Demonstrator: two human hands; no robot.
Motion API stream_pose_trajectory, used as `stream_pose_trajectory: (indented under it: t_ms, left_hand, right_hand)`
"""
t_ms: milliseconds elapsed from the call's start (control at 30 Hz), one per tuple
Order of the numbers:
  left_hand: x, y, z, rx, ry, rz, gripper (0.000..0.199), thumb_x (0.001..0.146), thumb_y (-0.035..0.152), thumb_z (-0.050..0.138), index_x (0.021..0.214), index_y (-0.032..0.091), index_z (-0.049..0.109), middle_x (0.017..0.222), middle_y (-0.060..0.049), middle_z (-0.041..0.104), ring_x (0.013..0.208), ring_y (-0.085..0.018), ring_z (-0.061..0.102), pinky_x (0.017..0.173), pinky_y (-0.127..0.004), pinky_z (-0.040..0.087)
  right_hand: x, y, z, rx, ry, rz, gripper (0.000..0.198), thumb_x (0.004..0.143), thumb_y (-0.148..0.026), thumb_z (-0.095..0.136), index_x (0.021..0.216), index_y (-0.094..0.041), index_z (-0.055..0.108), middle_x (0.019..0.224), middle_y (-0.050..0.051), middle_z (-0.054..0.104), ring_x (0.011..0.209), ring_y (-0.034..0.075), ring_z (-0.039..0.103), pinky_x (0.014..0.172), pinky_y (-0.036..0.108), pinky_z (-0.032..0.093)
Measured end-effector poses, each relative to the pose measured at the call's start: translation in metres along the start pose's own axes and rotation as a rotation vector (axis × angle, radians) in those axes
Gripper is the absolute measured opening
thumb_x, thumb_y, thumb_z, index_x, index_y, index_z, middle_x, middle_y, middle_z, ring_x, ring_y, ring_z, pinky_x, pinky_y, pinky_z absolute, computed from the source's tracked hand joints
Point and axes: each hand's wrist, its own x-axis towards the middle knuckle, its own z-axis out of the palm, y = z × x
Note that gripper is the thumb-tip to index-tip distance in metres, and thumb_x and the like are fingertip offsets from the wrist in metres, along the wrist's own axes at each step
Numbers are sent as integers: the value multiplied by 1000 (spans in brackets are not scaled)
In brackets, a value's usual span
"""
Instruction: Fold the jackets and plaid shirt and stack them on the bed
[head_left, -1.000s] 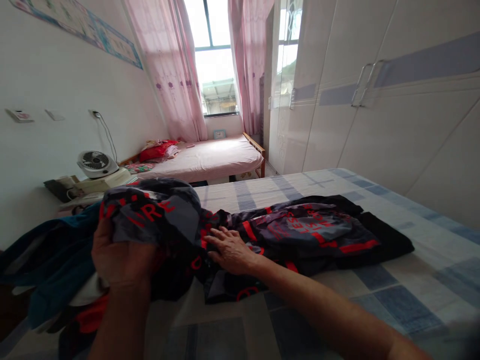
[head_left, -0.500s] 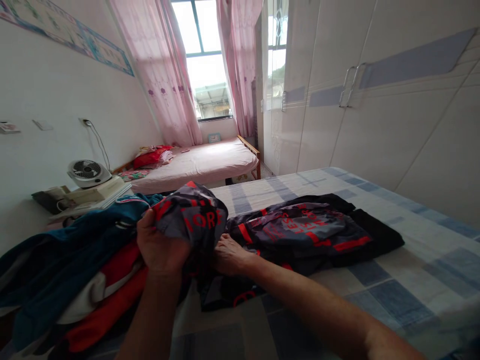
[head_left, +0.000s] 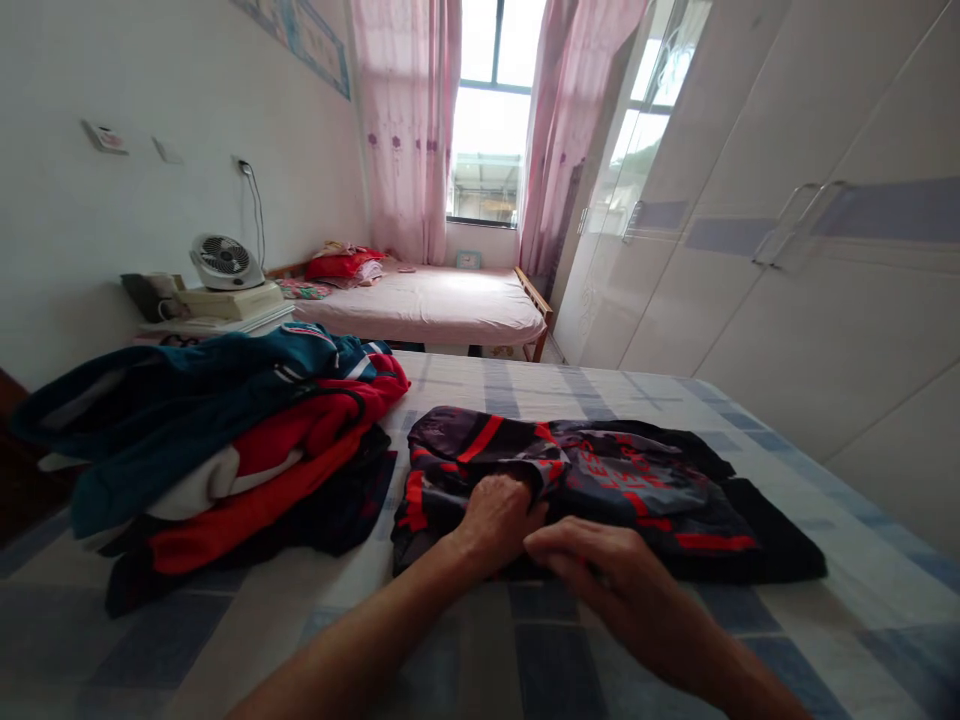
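Observation:
A black and grey top (head_left: 660,480) with red stripes and red lettering lies on the checked bed sheet, its left part folded over in a bunch. My left hand (head_left: 499,515) is closed on that folded part, knuckles up; the cloth hides its fingertips. Just right of it, my right hand (head_left: 607,560) is by the top's front edge. Its fingers are bent and loosely apart, pointing left toward my left wrist, with nothing visible in them. Black cloth (head_left: 780,530) sticks out beneath the right end of the top.
A heap of teal, red and dark clothes (head_left: 247,430) lies on the left of the checked sheet (head_left: 517,640). Behind are a small fan (head_left: 225,260) on a box, a pink-sheeted bed (head_left: 450,305) and pink curtains (head_left: 409,150). White wardrobe doors (head_left: 847,310) line the right.
My left hand has moved right and down, laying the raised part of the top onto the rest. My right hand has shifted right and left its grip. The view has turned left.

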Motion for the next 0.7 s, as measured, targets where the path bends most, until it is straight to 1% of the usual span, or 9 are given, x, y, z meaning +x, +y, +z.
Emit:
stream_pose_trajectory:
  t_ms: [67, 167, 233, 267, 367, 467, 533, 600, 700]
  left_hand:
    - [-14, -5, -11, 7, 98, 58, 32, 84, 35, 52, 104, 14, 65, 108, -14, 67, 104, -28, 60, 92, -40, 46]
    - [-34, -33, -30, -6, 361, 57, 35, 87, 35, 46, 114, 19, 62, 126, -9, 59, 119, -22, 52, 103, -35, 38]
    - [-45, -63, -37, 15, 512, -62, 43, 87, 37, 44, 121, 15, 57, 135, -13, 51, 126, -23, 45, 108, -37, 33]
    - [-48, -79, -39, 14, 548, -142, 49, 85, 40, 45, 123, 11, 55, 137, -16, 48, 128, -26, 43, 108, -40, 32]
    - [-56, -118, -40, -145, 440, -404, 63, 79, 50, 48, 124, 6, 52, 130, -21, 53, 119, -32, 52, 102, -43, 38]
    - [-59, -131, -42, -433, 291, -556, 65, 75, 55, 54, 120, 8, 55, 119, -18, 62, 111, -32, 58, 91, -39, 46]
    - [-58, -127, -43, -669, 183, -573, 60, 75, 56, 57, 115, 12, 59, 114, -14, 65, 107, -30, 61, 82, -35, 51]
    - [-56, -119, -44, -939, 53, -572, 50, 76, 53, 60, 106, 14, 63, 104, -11, 69, 97, -27, 65, 74, -31, 53]
    - [-49, -109, -42, -1271, -7, -633, 26, 79, 35, 64, 91, 12, 66, 83, -9, 72, 74, -22, 69, 65, -29, 55]
  right_hand:
    - [5, 5, -7, -40, 210, -7, 24, 93, -25, 43, 106, -24, 64, 104, 2, 68, 96, 13, 62, 85, 23, 47]
    - [22, 16, -8, -185, 479, -46, 29, 93, -26, 43, 118, -22, 57, 124, 5, 59, 117, 16, 52, 99, 31, 40]
    - [34, 27, -1, -302, 532, -59, 37, 93, -29, 43, 128, -21, 51, 140, 7, 46, 131, 19, 38, 108, 38, 30]
    - [39, 33, 5, -356, 506, -49, 40, 93, -31, 43, 131, -21, 49, 144, 8, 42, 135, 21, 32, 110, 42, 27]
    - [45, 56, 30, -448, 278, 7, 38, 93, -37, 44, 125, -23, 56, 139, 7, 48, 134, 25, 34, 108, 48, 25]
    - [41, 71, 46, -444, 120, 21, 33, 93, -40, 43, 111, -24, 65, 128, 5, 59, 126, 25, 44, 107, 49, 26]
    - [38, 71, 43, -410, 119, 4, 34, 96, -36, 36, 102, -25, 68, 119, 2, 65, 119, 20, 51, 106, 44, 28]
    - [38, 67, 31, -367, 186, 17, 40, 98, -32, 29, 100, -25, 68, 113, 2, 67, 113, 16, 54, 104, 37, 32]
    - [42, 66, 15, -405, 373, 112, 38, 96, -36, 36, 122, -22, 59, 134, 6, 54, 128, 19, 41, 108, 38, 27]
